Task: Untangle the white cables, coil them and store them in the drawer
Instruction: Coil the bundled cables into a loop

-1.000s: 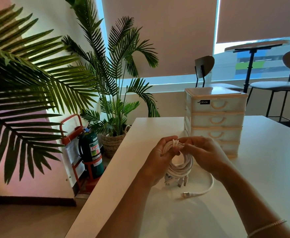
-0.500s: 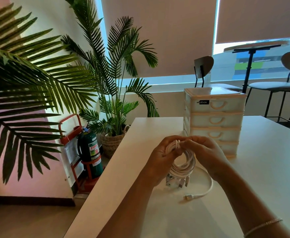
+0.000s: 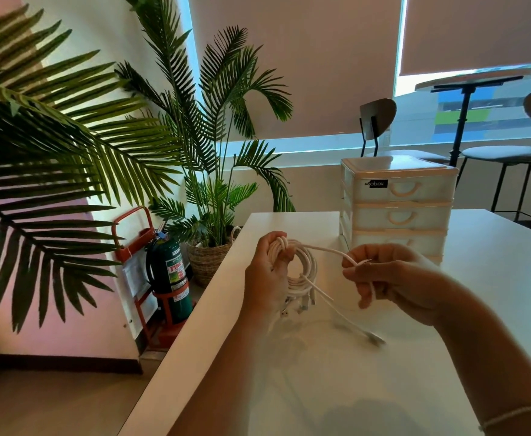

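White table (image 3: 494, 278) across the lower right of the view, bare and pale. Toward its far edge, drawer unit (image 3: 398, 212), stacked several drawers high, every front closed, beyond and a little right of both hands. Off the left edge, on the floor, potted palm (image 3: 214, 171) and fire extinguisher (image 3: 166, 272), clear of the work. Just above the tabletop, white cable coil (image 3: 298, 269), ring upright and hanging, plug ends dangling from its lower edge toward the table. Left hand (image 3: 265, 275) gripping the coil at its top, fingers curled round the bundled loops. From that top, free strand (image 3: 324, 249) running rightward, nearly level, long axis from left hand to right. Right hand (image 3: 393, 281) pinching the strand at finger and thumb, remaining fingers curled, the tail dropping below the fist and trailing down to a connector (image 3: 374, 336) lying on the table. Likely step: wrapping the loose end round the coil to bind it. Coil to the left of the pinching hand, so the wrap probably travels leftward; right hand nearer the drawers for opening one afterwards.
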`<state>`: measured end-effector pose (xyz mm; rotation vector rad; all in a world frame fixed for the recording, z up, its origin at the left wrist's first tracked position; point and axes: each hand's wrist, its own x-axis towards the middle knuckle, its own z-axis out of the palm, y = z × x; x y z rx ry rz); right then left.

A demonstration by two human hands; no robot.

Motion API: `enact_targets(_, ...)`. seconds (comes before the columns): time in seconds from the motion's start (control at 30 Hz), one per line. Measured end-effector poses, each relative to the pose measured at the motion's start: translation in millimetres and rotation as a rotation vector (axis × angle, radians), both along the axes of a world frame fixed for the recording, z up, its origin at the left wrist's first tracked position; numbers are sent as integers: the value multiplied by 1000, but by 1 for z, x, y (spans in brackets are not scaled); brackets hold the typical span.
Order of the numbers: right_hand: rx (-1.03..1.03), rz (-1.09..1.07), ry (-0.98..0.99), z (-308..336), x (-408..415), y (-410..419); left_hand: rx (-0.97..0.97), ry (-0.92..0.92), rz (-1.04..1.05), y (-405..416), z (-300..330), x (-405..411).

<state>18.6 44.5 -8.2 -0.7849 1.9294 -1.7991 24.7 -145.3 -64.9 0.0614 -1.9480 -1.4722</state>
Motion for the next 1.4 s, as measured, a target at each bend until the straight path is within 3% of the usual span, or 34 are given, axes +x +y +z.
enact_targets(0.17,126,104,-76,-4,-7,15,-65,27,80,0,-3,-1)
enact_targets(0.3,44,192,-64,-8,-16,28,66,25,141,-13,-4,-3)
enact_targets(0.47,-10,156,-135,-7,-19,33,80,-8,149,-19,-6,-5)
enact_targets(0.6,24,-160,-58,-1,-17,31,38,-5,175,-20,-7,-5)
enact_targets(0.73,335,-653,344,-6,-22,23,-83,14,191,-18,-8,-3)
enact_targets(0.83,658,-865,512,-11,-25,22,-120,3,167,-16,-6,-3)
enact_targets(0.97,706,-997,686,-18,-32,24,167,-111,-155,-9,3,2)
enact_targets(1.07,653,-1120,660,-19,-33,30,213,-192,-363,-1,6,6)
enact_targets(1.2,838,-930,610,-20,-33,23,190,-230,-444,7,3,7)
enact_targets(1.33,524,-529,709,-19,-21,-3,155,-244,-453,14,2,6)
enact_targets(1.4,490,-451,786,-21,-17,-12,149,-232,-465,14,1,6)
